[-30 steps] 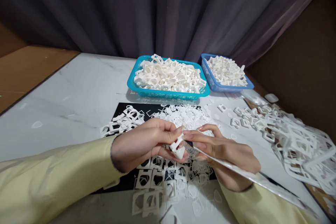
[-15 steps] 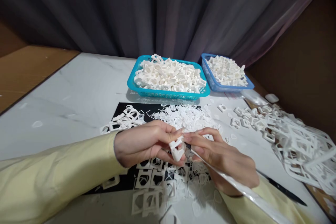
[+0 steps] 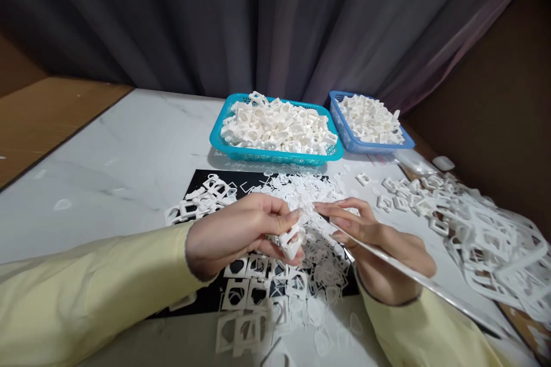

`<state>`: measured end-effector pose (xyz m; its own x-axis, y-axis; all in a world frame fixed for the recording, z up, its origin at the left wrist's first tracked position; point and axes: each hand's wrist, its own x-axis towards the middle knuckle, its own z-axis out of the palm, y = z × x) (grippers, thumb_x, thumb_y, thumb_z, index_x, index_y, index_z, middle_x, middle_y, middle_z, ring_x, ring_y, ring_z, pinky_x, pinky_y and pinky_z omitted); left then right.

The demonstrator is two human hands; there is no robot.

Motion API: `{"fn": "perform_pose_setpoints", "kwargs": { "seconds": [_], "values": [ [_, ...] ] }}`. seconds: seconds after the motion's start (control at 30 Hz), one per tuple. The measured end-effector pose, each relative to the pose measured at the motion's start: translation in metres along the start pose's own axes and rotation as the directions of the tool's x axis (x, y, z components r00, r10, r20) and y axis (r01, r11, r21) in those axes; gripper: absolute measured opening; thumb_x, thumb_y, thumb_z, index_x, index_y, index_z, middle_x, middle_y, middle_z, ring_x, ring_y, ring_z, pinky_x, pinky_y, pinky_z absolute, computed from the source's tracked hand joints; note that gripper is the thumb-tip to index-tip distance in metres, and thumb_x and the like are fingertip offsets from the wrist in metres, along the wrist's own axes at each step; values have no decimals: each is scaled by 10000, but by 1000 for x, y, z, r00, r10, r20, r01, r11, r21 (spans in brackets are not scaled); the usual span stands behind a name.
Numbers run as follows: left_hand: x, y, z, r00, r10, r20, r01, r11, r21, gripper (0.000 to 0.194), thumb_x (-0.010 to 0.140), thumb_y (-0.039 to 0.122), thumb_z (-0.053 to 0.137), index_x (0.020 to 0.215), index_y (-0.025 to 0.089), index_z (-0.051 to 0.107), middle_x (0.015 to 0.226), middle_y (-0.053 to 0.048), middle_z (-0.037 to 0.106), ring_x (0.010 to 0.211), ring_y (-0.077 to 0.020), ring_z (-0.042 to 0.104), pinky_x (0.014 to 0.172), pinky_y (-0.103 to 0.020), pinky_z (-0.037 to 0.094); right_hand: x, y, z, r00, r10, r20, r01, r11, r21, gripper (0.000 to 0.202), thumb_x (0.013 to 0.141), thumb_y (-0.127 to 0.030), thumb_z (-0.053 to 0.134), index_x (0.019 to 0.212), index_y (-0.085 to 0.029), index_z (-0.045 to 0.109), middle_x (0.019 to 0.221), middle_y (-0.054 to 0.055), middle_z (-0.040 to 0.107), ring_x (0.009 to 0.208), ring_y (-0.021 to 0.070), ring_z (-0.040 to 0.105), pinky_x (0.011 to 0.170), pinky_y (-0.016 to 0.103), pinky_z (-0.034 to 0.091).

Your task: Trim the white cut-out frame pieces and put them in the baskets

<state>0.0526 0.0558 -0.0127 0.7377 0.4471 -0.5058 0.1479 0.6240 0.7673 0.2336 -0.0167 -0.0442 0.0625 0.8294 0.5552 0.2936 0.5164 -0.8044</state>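
A small white foam piece (image 3: 291,242) with a cut-out is pinched between the thumb and fingers of my left hand (image 3: 245,230). Just to its right, apart from the piece, my right hand (image 3: 379,246) is closed around a long thin tool (image 3: 400,266), whose pale shaft slants down to the lower right. Beneath both hands a black mat (image 3: 202,298) carries a heap of thin white scraps (image 3: 301,192). White square frames (image 3: 236,293) lie in rows nearer to me, and thicker white pieces (image 3: 206,198) are piled at the mat's upper left.
A teal basket (image 3: 275,156) and a blue basket (image 3: 374,146), both full of white pieces, stand at the back. On the right lie small white blocks (image 3: 401,200) and a tangle of white frame waste (image 3: 495,246). A dark curtain (image 3: 224,23) hangs behind.
My right hand has moved right, away from the white piece, and the tool has shifted with it. My left hand keeps its grip on the piece.
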Motion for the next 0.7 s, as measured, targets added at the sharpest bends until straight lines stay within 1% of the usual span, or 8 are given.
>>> {"fn": "perform_pose_setpoints", "kwargs": {
  "seconds": [0.07, 0.13, 0.2, 0.27, 0.37, 0.53, 0.63, 0.7],
  "values": [
    [-2, 1, 1, 998, 46, -45, -44, 998, 44, 229, 764, 343, 631, 672, 147, 555, 691, -25, 631, 665, -151, 625, 723, -297, 482, 1, -3, 1, 996, -79, -45, 79, 997, 14, 245, 770, -71, 638, 900, -275, 677, 873, -9, 722, 859, 270, 688, 769, 451, 511],
    [-4, 2, 3, 994, 74, -75, -68, 995, 71, 233, 758, 346, 636, 664, 158, 536, 667, -10, 625, 651, -146, 618, 706, -286, 458, 2, -5, 0, 994, -106, -19, 106, 994, 14, 260, 758, -60, 654, 913, -266, 687, 825, -8, 728, 861, 293, 686, 772, 458, 490],
    [-4, 4, 4, 993, 85, -85, -78, 994, 81, 243, 758, 351, 635, 656, 164, 517, 644, -3, 621, 640, -145, 614, 680, -275, 434, 3, -4, -2, 996, -81, 49, 79, 996, 40, 229, 775, -98, 655, 939, -254, 684, 843, 7, 732, 883, 304, 679, 794, 473, 474],
    [-4, 5, 5, 992, 91, -92, -83, 993, 85, 247, 760, 355, 630, 658, 168, 506, 636, 1, 619, 629, -143, 608, 646, -260, 406, 3, -4, -4, 992, -50, 117, 39, 995, 91, 216, 777, -115, 661, 955, -236, 679, 924, 32, 725, 906, 303, 672, 819, 478, 468],
    [-4, 7, 6, 987, 107, -118, -95, 990, 109, 243, 742, 339, 646, 649, 170, 499, 599, 28, 584, 573, -125, 582, 581, -234, 352, 2, -3, -3, 986, -47, 162, 22, 989, 148, 265, 749, -58, 675, 952, -228, 672, 1012, 37, 702, 926, 286, 668, 850, 464, 464],
    [-2, 5, 7, 979, 138, -150, -117, 984, 136, 253, 721, 314, 658, 612, 169, 481, 545, 53, 519, 516, -99, 506, 529, -221, 292, -1, -5, 4, 986, -94, 138, 80, 991, 105, 406, 745, 74, 590, 1016, -220, 655, 1042, 32, 690, 899, 246, 682, 833, 445, 469],
    [-1, 3, 4, 974, 179, -137, -149, 968, 202, 250, 746, 318, 631, 616, 169, 479, 535, 45, 514, 520, -94, 439, 524, -222, 275, -2, -6, 4, 989, -91, 120, 82, 994, 75, 391, 744, 61, 598, 1014, -215, 658, 1029, 34, 696, 893, 249, 683, 828, 447, 468],
    [-1, 2, 3, 959, 250, -130, -210, 942, 261, 243, 773, 322, 604, 629, 170, 481, 562, 35, 534, 539, -95, 417, 537, -226, 287, -3, -7, 2, 993, -82, 90, 77, 995, 59, 343, 732, 20, 640, 978, -218, 670, 998, 34, 707, 880, 260, 685, 813, 449, 470]
  ]
}}
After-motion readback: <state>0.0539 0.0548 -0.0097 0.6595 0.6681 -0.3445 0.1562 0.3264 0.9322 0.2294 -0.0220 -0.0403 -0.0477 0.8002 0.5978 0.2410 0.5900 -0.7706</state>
